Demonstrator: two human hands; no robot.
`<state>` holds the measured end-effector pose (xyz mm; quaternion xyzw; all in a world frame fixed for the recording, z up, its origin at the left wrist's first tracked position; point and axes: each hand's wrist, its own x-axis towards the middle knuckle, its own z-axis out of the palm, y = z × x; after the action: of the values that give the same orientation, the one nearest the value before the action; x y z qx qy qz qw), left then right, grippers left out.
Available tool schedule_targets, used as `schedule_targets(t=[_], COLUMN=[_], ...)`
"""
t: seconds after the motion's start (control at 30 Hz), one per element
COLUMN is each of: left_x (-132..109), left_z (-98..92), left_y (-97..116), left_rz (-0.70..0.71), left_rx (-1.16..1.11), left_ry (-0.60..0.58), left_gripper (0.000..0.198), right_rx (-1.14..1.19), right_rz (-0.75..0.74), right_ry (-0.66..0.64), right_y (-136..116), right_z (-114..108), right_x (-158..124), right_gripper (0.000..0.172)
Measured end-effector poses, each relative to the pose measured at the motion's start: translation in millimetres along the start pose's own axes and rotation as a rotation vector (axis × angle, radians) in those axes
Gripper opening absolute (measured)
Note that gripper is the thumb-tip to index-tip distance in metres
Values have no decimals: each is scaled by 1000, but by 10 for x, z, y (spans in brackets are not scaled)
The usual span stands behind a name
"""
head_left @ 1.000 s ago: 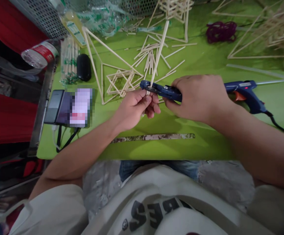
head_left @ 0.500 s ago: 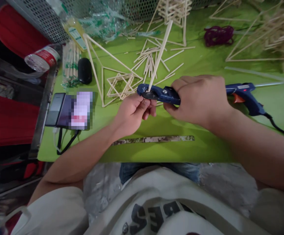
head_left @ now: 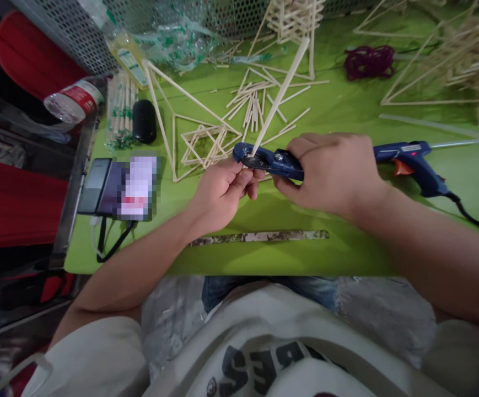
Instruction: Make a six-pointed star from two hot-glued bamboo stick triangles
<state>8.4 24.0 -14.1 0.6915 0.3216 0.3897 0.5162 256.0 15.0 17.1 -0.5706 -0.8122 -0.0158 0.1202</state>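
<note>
My right hand (head_left: 334, 171) is closed around the handles of a blue hand cutter (head_left: 286, 161), which points left. A pale wooden stick (head_left: 281, 95) sits in the cutter's jaws and slants up and to the right. Below the jaws, my left hand (head_left: 220, 193) pinches the stick's lower end, which the fingers mostly hide. Whether the blade has cut into the wood I cannot tell. Just behind the hands lie several short cut sticks (head_left: 256, 110) and a triangular stick frame (head_left: 173, 146).
A blue glue gun (head_left: 416, 165) with a cord lies right of my right hand. In front is a patterned flat strip (head_left: 264, 236). A phone (head_left: 138, 187), a black case (head_left: 144, 121) and a yellow bottle (head_left: 127, 55) stand left. Purple cord (head_left: 369, 62) and stick structures (head_left: 466, 60) are at the back right.
The stick's upper end has swung to the right, so it leans more. My right hand and the cutter have shifted very slightly; both hands keep their hold.
</note>
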Motion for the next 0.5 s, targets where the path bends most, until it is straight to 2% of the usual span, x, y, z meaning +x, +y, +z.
schedule_targets(t=[0.3,0.5], left_x=[-2,-24], left_z=[-14,-32], left_y=[63,151], left_rz=[31,-6], left_rx=[51,91], left_ry=[-29,-48], left_gripper=[47,48], right_rx=[24,-10], right_rz=[36,44], right_ry=[-40,-96], right_y=[-24,-58], right_z=[-32,-81], right_x=[16,18], right_gripper=[31,33])
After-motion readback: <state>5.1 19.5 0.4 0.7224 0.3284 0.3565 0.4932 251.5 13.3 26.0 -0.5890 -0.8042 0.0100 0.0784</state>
